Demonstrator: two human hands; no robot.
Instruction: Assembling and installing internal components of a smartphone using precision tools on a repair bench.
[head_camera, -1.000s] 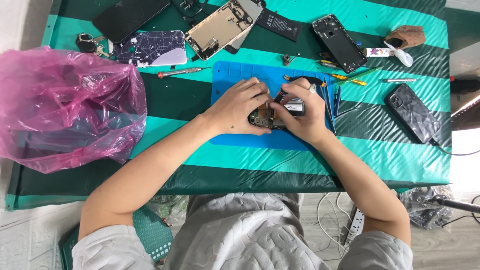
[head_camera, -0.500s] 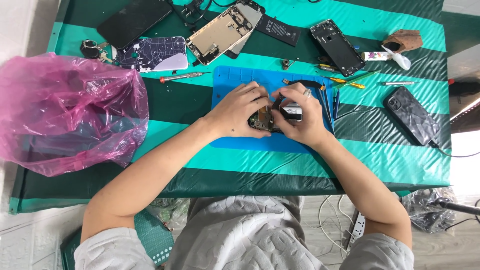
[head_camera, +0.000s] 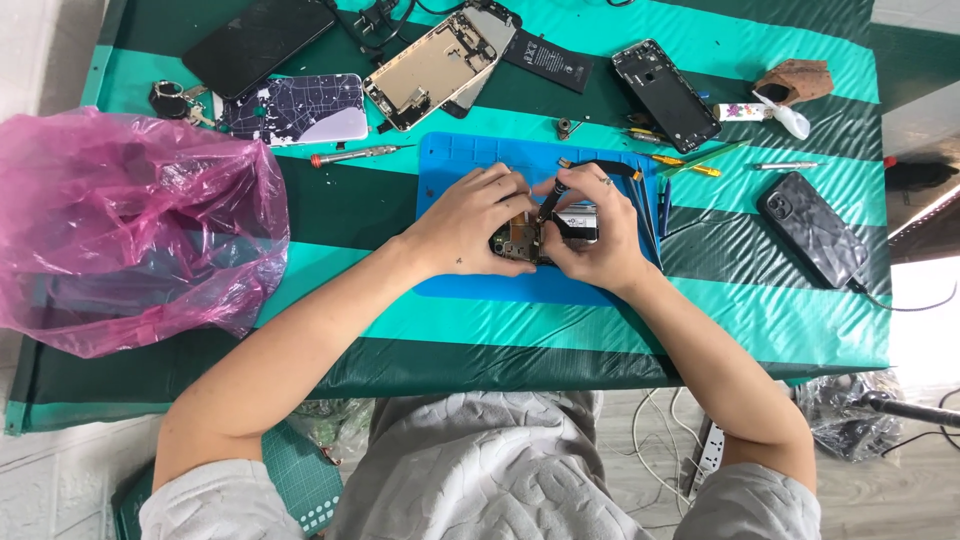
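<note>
1. An opened phone (head_camera: 528, 242) is kept on the blue mat (head_camera: 450, 170), near the middle of the bench (head_camera: 780, 320), between the two hands.
2. The left hand (head_camera: 470, 220) is laid palm down over the left part of the phone; its forearm is stretched in from the lower left, with the elbow bent out to the side.
3. The left fingers (head_camera: 505, 185) are curled and slightly spread, and their tips are pressed onto the phone's upper edge, so that the phone is pinned to the mat.
4. The right hand (head_camera: 600, 240) is set on the right part of the phone, with the wrist bent inward and the forearm run in from the lower right.
5. A thin dark tool (head_camera: 548, 203) is pinched between the right fingers (head_camera: 580, 185), and it is held at a slant with its lower end on the phone's open inside.
6. A pink plastic bag (head_camera: 130, 230) is seen at the left of the bench, well apart from the hands.
7. A screwdriver (head_camera: 355, 155) is laid just beyond the mat's left corner, and a black phone (head_camera: 812, 228) is placed at the right.
</note>
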